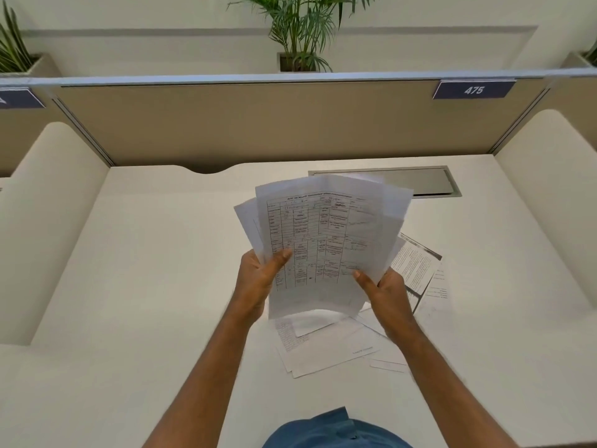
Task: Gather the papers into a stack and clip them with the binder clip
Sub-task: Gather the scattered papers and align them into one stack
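Observation:
A fanned bunch of papers [326, 240] is raised above the desk, its top sheet printed with a table and handwriting. My left hand [258, 279] grips the bunch at its lower left edge, thumb on the front. My right hand [386, 295] grips the lower right corner. The sheets are uneven and splay out at the top. More loose papers [326, 347] lie flat on the white desk [161, 286] beneath my hands, and other printed sheets [423, 273] lie to the right. No binder clip shows in this view.
A grey cable hatch [429, 181] is set into the desk behind the papers. A beige partition [258, 124] with a "475" label [473, 89] closes the back. Cream side panels flank the desk. Potted plants [300, 33] stand beyond.

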